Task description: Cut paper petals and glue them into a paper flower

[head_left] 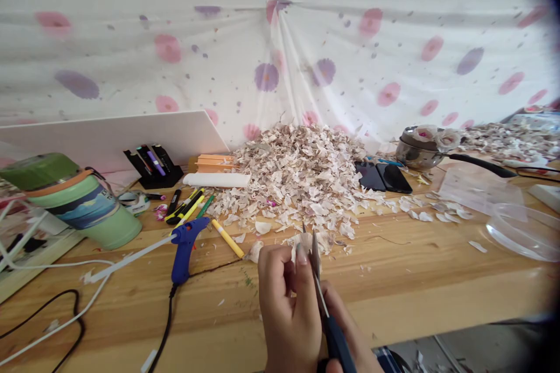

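Low in the head view, my left hand (289, 300) is closed, thumb against the fingers, pinching a pale papery flake (292, 240) that is partly hidden by the fingertips. My right hand (347, 320) is wrapped round the dark handles of a pair of scissors (335, 335). The scissor blades point up and away from me, slightly parted, right beside the left thumb and the flake. Just beyond both hands spreads a large heap of similar pale flakes (297, 169).
A blue glue gun (186, 250) with its cord, several markers (227, 239) and a green bottle (83, 204) stand or lie left. Phones (394, 178), a small pan (417, 151) topped with pale flowers, and a clear plastic dish (525, 233) are right. White cables cross the left side.
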A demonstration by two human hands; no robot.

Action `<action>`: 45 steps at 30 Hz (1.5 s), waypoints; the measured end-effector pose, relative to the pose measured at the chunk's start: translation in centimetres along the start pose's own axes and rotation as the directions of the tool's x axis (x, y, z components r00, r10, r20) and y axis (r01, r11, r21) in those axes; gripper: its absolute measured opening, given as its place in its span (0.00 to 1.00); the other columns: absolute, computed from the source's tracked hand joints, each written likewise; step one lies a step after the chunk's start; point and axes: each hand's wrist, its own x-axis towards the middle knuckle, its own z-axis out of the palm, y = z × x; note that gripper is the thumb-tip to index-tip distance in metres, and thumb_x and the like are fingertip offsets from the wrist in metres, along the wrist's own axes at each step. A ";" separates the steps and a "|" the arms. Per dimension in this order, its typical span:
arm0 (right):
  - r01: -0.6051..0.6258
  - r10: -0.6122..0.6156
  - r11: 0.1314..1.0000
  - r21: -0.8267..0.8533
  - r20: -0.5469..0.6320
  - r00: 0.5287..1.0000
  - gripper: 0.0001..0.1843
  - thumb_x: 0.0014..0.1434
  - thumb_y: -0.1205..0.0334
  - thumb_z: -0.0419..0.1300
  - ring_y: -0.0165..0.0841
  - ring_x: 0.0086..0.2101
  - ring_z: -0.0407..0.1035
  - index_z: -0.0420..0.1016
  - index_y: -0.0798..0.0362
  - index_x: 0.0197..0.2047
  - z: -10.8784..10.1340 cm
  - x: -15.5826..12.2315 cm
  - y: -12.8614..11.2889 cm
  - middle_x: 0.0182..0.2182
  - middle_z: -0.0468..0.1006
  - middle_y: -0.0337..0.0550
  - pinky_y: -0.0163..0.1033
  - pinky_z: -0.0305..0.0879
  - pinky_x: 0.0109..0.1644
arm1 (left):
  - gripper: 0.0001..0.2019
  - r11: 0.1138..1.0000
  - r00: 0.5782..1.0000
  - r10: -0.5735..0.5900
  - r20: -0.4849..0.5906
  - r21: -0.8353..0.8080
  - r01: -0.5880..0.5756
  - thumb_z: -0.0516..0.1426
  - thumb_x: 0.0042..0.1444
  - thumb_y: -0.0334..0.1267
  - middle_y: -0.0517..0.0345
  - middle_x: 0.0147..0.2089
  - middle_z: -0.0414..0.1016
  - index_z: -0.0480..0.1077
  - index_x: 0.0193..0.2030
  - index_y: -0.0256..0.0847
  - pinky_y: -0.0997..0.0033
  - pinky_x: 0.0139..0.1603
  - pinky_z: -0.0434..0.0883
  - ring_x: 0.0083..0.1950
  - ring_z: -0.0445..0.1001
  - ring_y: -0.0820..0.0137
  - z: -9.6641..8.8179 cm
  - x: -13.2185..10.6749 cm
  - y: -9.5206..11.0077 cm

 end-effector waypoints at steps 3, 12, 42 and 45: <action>-0.008 0.010 0.999 -0.031 0.053 0.999 0.33 0.32 0.39 0.74 0.48 0.41 0.73 0.76 0.45 0.40 -0.5 0.4 -0.5 0.35 0.80 0.46 0.42 0.73 0.37 | 0.09 0.999 0.997 0.031 -0.069 0.022 -0.029 0.54 0.63 0.41 0.62 0.32 0.62 0.67 0.31 0.43 0.79 0.33 0.63 0.33 0.63 0.74 0.2 0.1 0.5; 0.018 -0.022 0.999 0.032 0.124 0.992 0.30 0.37 0.37 0.71 0.41 0.30 0.71 0.74 0.45 0.39 -0.7 0.7 1.4 0.30 0.77 0.43 0.41 0.71 0.34 | 0.17 0.881 0.928 -0.371 0.039 -0.301 0.365 0.60 0.53 0.54 0.66 0.23 0.60 0.68 0.29 0.41 0.82 0.26 0.63 0.24 0.60 0.77 -0.3 0.2 0.3; 0.278 -0.273 0.932 -0.234 0.054 0.961 0.14 0.57 0.69 0.65 0.28 0.34 0.66 0.65 0.45 0.41 -2.2 3.9 -0.8 0.33 0.71 0.34 0.30 0.65 0.41 | 0.10 0.802 0.838 -0.427 0.340 -0.285 0.525 0.67 0.47 0.45 0.61 0.27 0.75 0.76 0.32 0.42 0.78 0.36 0.68 0.30 0.72 0.74 -1.2 -0.4 0.2; 0.296 -0.299 0.943 -0.154 0.005 0.954 0.14 0.57 0.68 0.64 0.28 0.35 0.66 0.65 0.45 0.42 -1.7 4.0 -0.1 0.34 0.72 0.34 0.30 0.66 0.41 | 0.13 0.707 0.817 -0.502 0.284 -0.410 0.576 0.70 0.42 0.44 0.64 0.22 0.74 0.76 0.31 0.41 0.82 0.33 0.68 0.26 0.71 0.77 -0.4 -0.8 0.0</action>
